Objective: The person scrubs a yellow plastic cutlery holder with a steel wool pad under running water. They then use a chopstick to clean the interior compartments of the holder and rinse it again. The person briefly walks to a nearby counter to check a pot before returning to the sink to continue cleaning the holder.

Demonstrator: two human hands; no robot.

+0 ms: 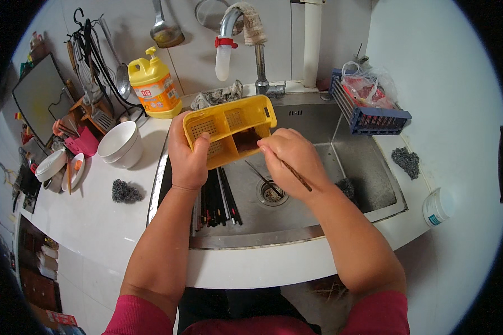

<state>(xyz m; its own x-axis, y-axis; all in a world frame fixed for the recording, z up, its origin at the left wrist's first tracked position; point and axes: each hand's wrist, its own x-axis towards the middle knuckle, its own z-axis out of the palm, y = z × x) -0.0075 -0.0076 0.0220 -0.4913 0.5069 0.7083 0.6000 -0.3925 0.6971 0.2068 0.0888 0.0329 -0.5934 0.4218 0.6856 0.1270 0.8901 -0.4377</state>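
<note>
My left hand (189,157) grips the left end of a yellow plastic utensil holder (228,137), its thumb over the rim. The holder is tilted with its compartments towards me; perforated bases show, and one compartment has something dark brown in it. My right hand (293,161), at the holder's lower right, pinches a thin brown stick (294,172); its front end is hidden by the fingers. Below the holder, a bundle of dark chopsticks (218,201) lies at the left of the steel sink (255,232). One dark chopstick (262,176) lies across the drain (272,194).
Steel wool pads lie on the left counter (125,191), in the sink (346,187) and on the right ledge (405,162). White bowls (121,144) and a yellow detergent jug (155,86) stand left. The faucet (230,25) hangs above; a blue basket (375,119) is right.
</note>
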